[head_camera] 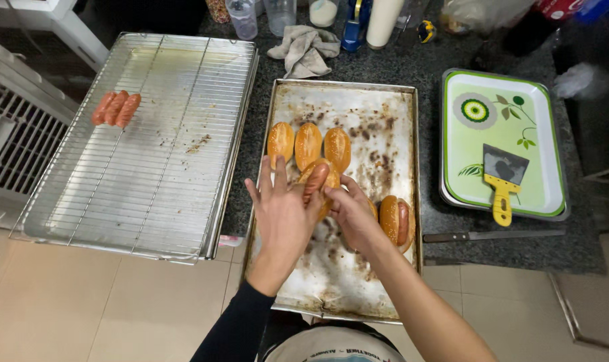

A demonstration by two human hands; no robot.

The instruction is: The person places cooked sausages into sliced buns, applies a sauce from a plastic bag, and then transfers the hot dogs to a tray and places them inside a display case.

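Both hands meet over the baking tray (391,107): left hand (284,214), fingers spread, cradles a bun (329,175) from its left while right hand (350,209) grips its sausage (316,179) from below.

Golden-brown buns (308,143), reddish sausages (116,108), green tray (552,181) — leaf-and-circle pattern, yellow-handled scraper (501,181)

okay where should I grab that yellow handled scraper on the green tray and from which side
Grip the scraper by its yellow handle, coming from the near edge of the green tray. The handle points toward you and lies clear of the rim, while the flat metal blade faces away and sits flush on the tray, so it offers little to pinch.
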